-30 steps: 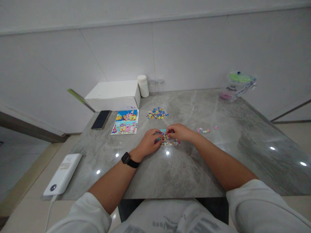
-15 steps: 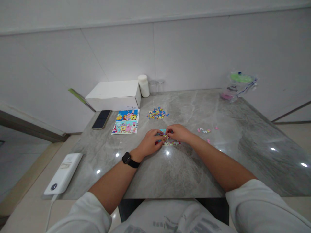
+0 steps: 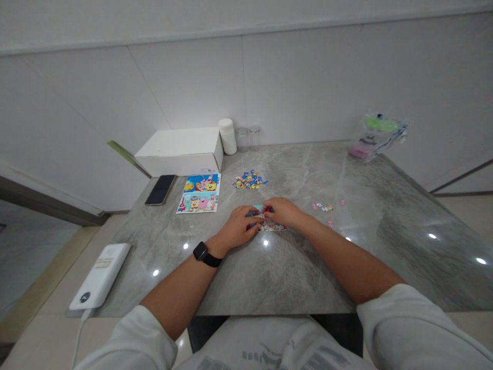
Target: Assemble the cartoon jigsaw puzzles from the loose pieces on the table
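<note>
A small, partly assembled jigsaw puzzle (image 3: pixel 275 226) lies on the table in front of me, much of it covered by my fingers. My left hand (image 3: pixel 241 226), a black watch at its wrist, rests on the puzzle's left side with its fingers apart. From the right, my right hand (image 3: pixel 283 210) reaches over the puzzle's upper part. Its thumb and fingertips are pinched on a jigsaw piece, which is mostly hidden. Beyond the hands is a heap of loose jigsaw pieces (image 3: pixel 249 180), blue and yellow. A few pink and white pieces (image 3: pixel 323 207) lie to the right.
Left of the heap lies a printed picture sheet (image 3: pixel 198 193), with a phone (image 3: pixel 160 189) beside it. A white box (image 3: pixel 179 150), a white bottle (image 3: pixel 228 137) and two clear glasses (image 3: pixel 248 139) stand behind. A plastic bag (image 3: pixel 377 137) sits back right, a white power bank (image 3: pixel 100 276) front left.
Both hands stay over the puzzle in nearly the same place. Only slight finger movement shows at the puzzle.
</note>
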